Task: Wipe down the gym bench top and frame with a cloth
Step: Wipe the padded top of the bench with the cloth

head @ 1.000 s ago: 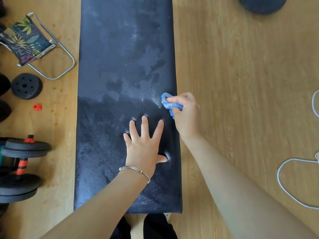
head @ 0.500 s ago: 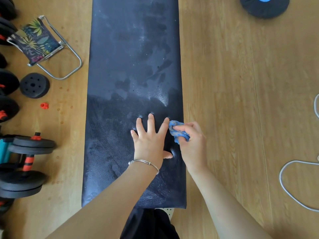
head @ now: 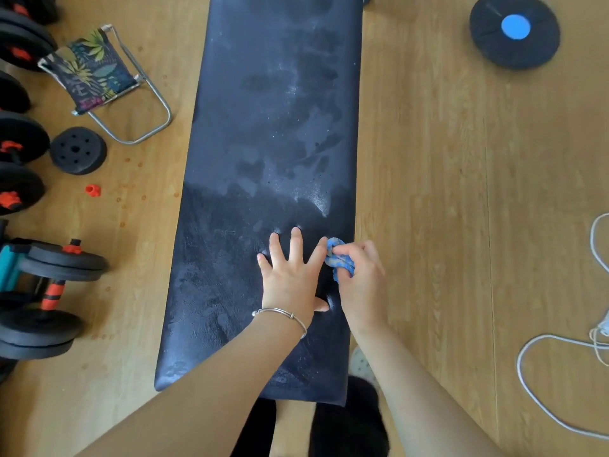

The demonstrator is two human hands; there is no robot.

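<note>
A long black padded gym bench top (head: pixel 263 127) runs up the middle of the view, with pale dusty smears on its far half and a darker near half. My left hand (head: pixel 290 275) presses flat on the near part, fingers spread, a thin bracelet at the wrist. Right beside it, my right hand (head: pixel 359 278) grips a bunched blue cloth (head: pixel 337 258) against the bench near its right edge. The frame under the bench is hidden.
On the wooden floor to the left lie black dumbbells (head: pixel 49 282), a loose weight plate (head: pixel 78 150), a small red cap (head: pixel 93 190) and a folding stool (head: pixel 99 74). A black disc with a blue centre (head: pixel 514 29) sits far right; a white cord (head: pixel 543 390) loops near right.
My right hand dragged the blue cloth back toward me along the bench's right side, ending beside my left hand. The left hand stayed pressed in place.
</note>
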